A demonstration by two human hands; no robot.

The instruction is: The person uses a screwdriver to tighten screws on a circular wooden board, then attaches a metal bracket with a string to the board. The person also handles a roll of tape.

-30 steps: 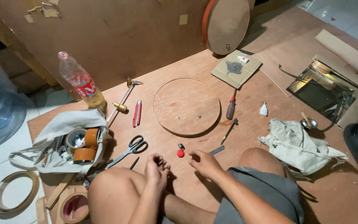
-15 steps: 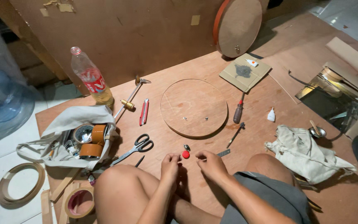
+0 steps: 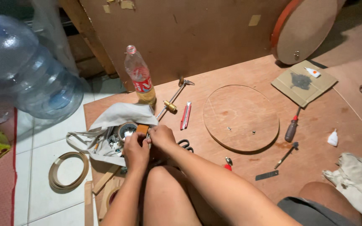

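Head view. Both hands meet at the mouth of a pale cloth bag (image 3: 118, 119) lying at the left edge of the plywood floor sheet (image 3: 315, 167). The left hand (image 3: 135, 152) and right hand (image 3: 161, 136) touch each other, their fingers (image 3: 147, 134) pressed together on a small brown block (image 3: 142, 129) at the bag's opening; whether one hand alone pinches it cannot be told. Inside the bag: a round metal tin (image 3: 126, 130) and small mixed hardware, too small to identify. Behind the bag stands a plastic bottle (image 3: 140, 79), its lowest part holding amber liquid. Black scissors (image 3: 185, 145) lie just beside the right wrist. A wooden disc (image 3: 241, 117) lies flat mid-sheet, two tiny screws on it. A large water jug (image 3: 30, 79) lies on the tiles, left.
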